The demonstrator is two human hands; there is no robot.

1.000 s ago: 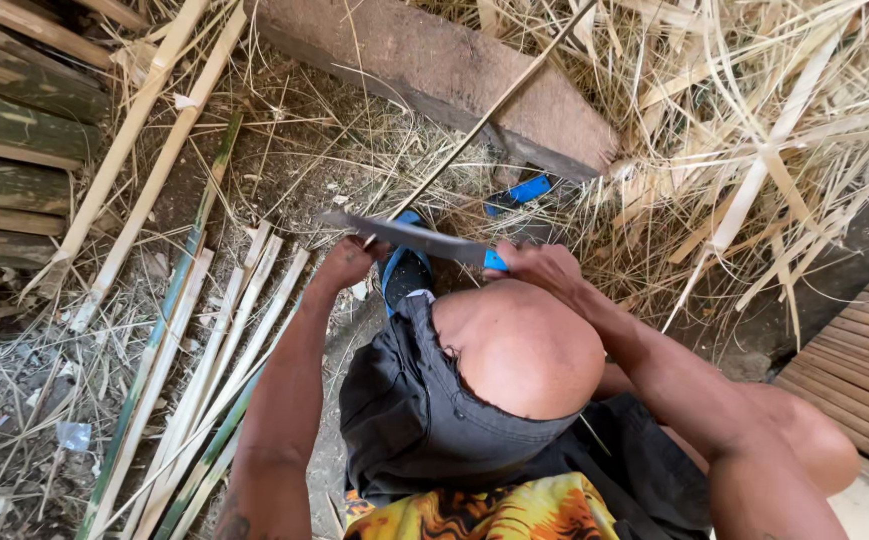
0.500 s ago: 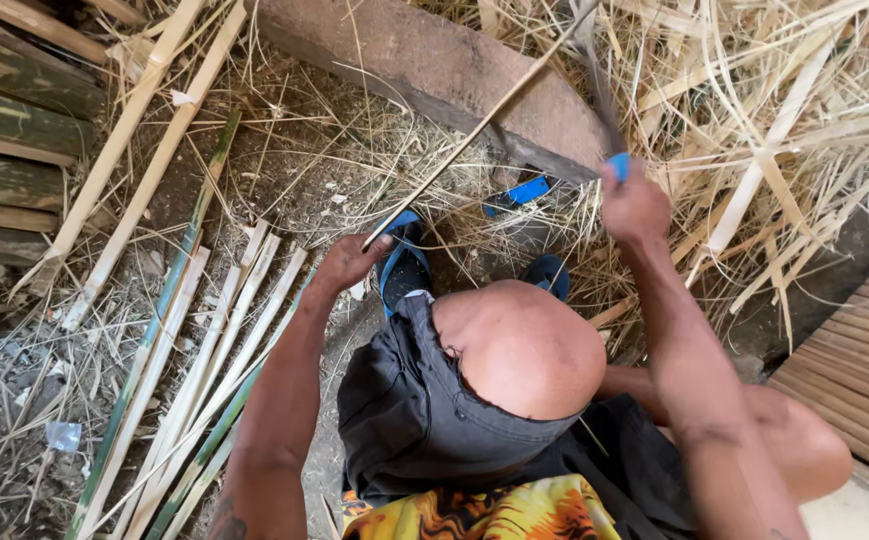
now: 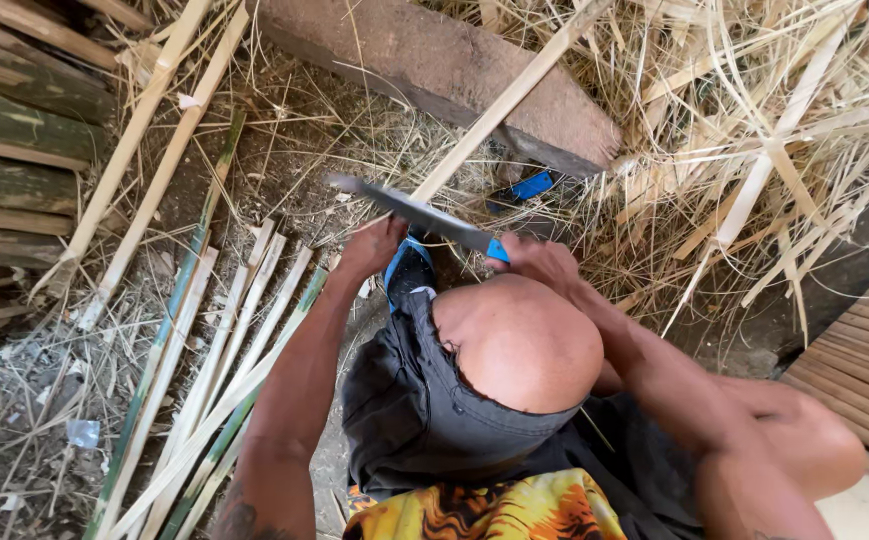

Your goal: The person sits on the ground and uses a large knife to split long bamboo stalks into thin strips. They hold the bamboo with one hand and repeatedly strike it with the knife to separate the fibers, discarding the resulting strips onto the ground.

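Our left hand (image 3: 374, 245) grips the bamboo strip (image 3: 514, 95) near its lower end, slanting over the knee; right hand (image 3: 544, 262) clenches the machete (image 3: 414, 210). Strip looks light, stiff, splintery.

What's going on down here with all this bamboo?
A person sits on the ground among dry bamboo shavings. The left hand grips a long pale bamboo strip that slants up across a brown stone block. The right hand holds a long dark blade with a blue handle laid against that strip. Split green-edged bamboo slats lie alongside.
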